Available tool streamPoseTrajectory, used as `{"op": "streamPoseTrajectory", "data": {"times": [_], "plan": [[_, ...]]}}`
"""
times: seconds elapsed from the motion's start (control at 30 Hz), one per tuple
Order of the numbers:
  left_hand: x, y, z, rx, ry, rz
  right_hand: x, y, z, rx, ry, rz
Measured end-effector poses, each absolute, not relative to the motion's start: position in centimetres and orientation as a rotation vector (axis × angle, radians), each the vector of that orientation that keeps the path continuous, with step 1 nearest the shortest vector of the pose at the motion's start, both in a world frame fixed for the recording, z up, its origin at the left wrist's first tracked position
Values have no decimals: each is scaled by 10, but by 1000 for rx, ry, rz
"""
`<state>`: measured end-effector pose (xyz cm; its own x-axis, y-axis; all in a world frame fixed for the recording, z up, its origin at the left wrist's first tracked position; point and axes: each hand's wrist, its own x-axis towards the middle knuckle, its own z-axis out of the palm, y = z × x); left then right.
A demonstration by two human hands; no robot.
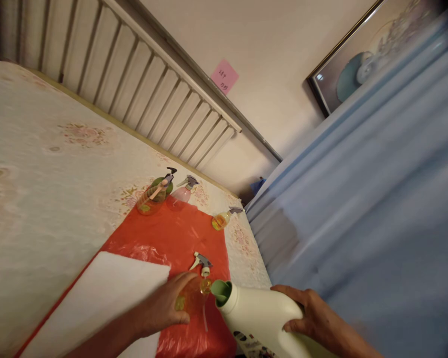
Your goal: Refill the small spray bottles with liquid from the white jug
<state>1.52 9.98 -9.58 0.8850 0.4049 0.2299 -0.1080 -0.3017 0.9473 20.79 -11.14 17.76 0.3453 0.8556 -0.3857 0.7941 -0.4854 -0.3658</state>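
Observation:
My right hand (313,315) grips a large cream-coloured jug (263,311), tipped on its side. Its mouth, with a green pouring spout (221,291) inside, points left. Right beside the spout is the neck of a clear bottle (180,302) with a little yellow liquid in it. My left hand (166,308) is curled round this bottle, thumb and fingers on opposite sides. Whether liquid is flowing between the two cannot be made out. A white and grey trigger spray head (202,263) lies just beyond the bottle's neck, and a thin pale tube (205,318) shows below.
A red plastic sheet (171,231) covers part of the floral tablecloth (52,189), with a white cloth (123,283) on it. Farther back stand a pump bottle (153,196), a pink spray bottle (181,194) and a yellow spray bottle (220,220). A blue curtain (358,199) hangs at the right.

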Motion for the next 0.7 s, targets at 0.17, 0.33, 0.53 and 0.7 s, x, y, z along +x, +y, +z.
{"op": "streamPoseTrajectory", "data": {"times": [0.17, 0.33, 0.53, 0.7], "plan": [[14, 100, -95, 1786, 260, 507, 209, -111, 177, -2471, -1547, 819], [16, 100, -99, 1774, 268, 512, 205, -108, 179, -2512, -1539, 823], [16, 100, -97, 1759, 228, 541, 202, -106, 182, -2574, -1543, 789], [15, 99, -93, 1755, 203, 553, 203, -107, 182, -2558, -1534, 812]]}}
